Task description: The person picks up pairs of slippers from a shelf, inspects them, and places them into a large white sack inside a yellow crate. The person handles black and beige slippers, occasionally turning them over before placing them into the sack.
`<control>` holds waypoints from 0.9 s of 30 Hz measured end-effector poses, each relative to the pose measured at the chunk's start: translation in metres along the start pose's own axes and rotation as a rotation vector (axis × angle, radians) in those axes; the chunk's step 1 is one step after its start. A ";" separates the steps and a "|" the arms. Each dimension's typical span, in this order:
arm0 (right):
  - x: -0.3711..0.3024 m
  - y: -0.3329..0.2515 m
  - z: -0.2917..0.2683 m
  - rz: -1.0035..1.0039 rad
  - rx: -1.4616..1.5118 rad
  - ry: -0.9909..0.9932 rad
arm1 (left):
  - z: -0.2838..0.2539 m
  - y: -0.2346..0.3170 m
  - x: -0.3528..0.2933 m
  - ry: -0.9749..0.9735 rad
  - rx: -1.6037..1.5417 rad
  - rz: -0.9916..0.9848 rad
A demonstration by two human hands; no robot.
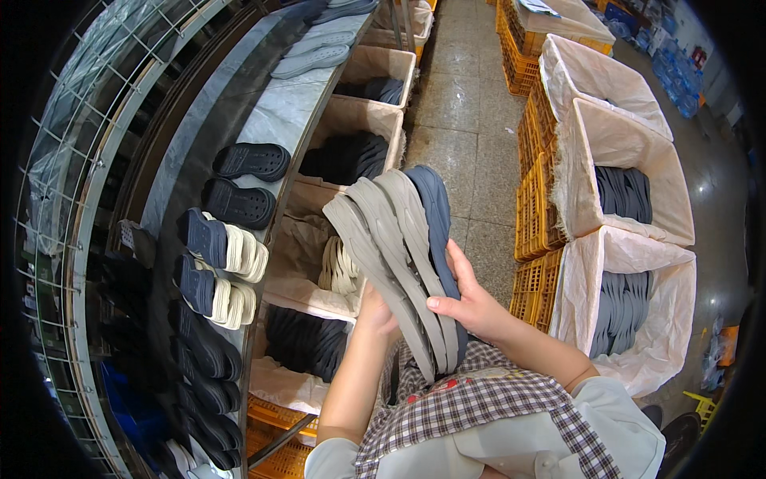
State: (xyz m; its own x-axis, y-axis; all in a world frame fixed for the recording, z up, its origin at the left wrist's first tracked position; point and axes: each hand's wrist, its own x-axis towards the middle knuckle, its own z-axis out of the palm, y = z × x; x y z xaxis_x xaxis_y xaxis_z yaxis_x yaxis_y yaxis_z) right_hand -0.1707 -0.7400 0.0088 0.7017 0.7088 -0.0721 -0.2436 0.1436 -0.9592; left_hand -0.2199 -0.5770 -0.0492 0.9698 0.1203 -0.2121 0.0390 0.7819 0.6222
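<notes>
Held up closest to the camera, a stack of shoe soles [388, 231] stands between both hands in front of the chest, its long axis slanting from upper left to lower right, with the broad rounded ends pointing up and away from the body. At least four show: three grey, plus blue-grey [435, 206] at the right, where it is unclear whether one or two are pressed together. The right hand [475, 305] is closed on the stack's right side, thumb across the edges, fingers mostly behind. The left hand [381, 310] clasps the left side low down; its fingertips are hidden, so how far they curl cannot be told. Below is one checked apron [495, 395]. Along the left runs a shelf [275, 116] bearing two black perforated pieces [251, 161] and, nearer, two navy-and-cream bundles [242, 249]. Beneath it sit at least four lined bins [289, 239], one holding cream pieces [339, 267]. Across the aisle stand three pale-lined crates [670, 188]; the nearest contains blue-grey soles [621, 311], the middle one dark soles [622, 194], both too tightly packed to count.
</notes>
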 end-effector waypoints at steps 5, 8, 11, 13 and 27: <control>0.003 -0.011 0.002 0.067 0.098 -0.015 | 0.002 0.009 -0.005 0.052 -0.033 0.017; 0.007 -0.020 0.003 0.171 0.250 0.005 | -0.004 0.011 -0.010 0.027 -0.098 0.010; 0.011 -0.027 0.003 0.265 0.325 0.006 | -0.010 0.015 -0.014 0.004 -0.134 0.005; 0.014 -0.030 0.004 0.288 0.369 -0.010 | -0.011 0.018 -0.017 0.052 -0.152 -0.012; 0.015 -0.034 0.016 0.383 0.573 -0.039 | 0.002 0.037 -0.044 0.122 -0.172 0.074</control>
State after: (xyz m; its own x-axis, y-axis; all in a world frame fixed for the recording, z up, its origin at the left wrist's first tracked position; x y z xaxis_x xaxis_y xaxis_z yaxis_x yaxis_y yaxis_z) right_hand -0.1626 -0.7227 0.0444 0.4740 0.8049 -0.3570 -0.7923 0.2130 -0.5717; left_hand -0.2604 -0.5547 -0.0160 0.9317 0.2461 -0.2673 -0.0823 0.8596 0.5042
